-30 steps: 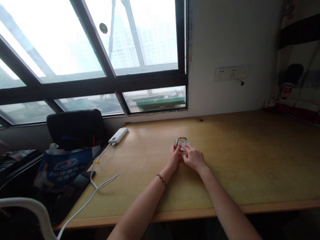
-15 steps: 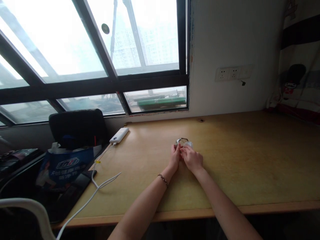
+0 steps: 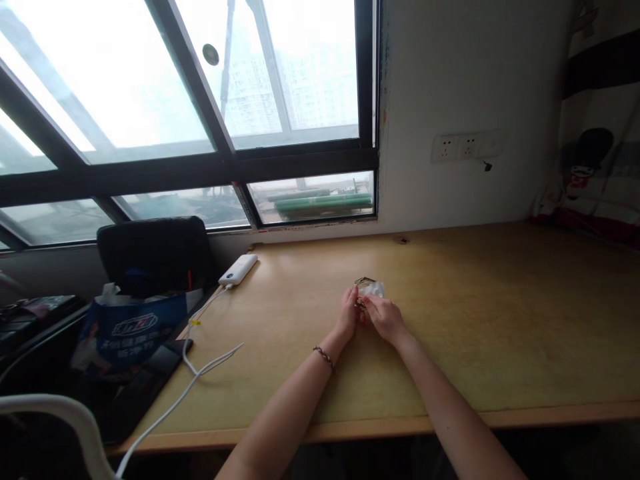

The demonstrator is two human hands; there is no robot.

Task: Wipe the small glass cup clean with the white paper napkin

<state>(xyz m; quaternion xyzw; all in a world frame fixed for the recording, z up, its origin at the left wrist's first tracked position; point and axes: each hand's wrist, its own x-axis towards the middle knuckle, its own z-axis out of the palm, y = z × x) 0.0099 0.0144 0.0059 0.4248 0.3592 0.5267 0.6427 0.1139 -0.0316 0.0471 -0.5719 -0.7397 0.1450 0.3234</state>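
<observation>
Both hands meet over the middle of the wooden table. My left hand (image 3: 347, 312) is closed on what looks like a pair of glasses (image 3: 365, 280); their thin dark frame sticks out beyond the fingers, and the rest is hidden. From the right, my right hand (image 3: 387, 319) presses its fingers together against the glasses. A crumpled white tissue (image 3: 373, 289) pokes out past those fingers, partly covered by them. A braided bracelet (image 3: 324, 355) circles my left wrist.
On the table's (image 3: 500, 320) left edge lies a white power bank (image 3: 239, 269) with a white cable (image 3: 200, 372) trailing forward. A black chair (image 3: 155, 253) holding a blue bag (image 3: 135, 330) stands left. Behind are a window and a wall socket (image 3: 467, 146).
The glasses have turned and sit lower in my hands, with less of the frame's arc showing. More of the white tissue shows. My right hand has shifted slightly left.
</observation>
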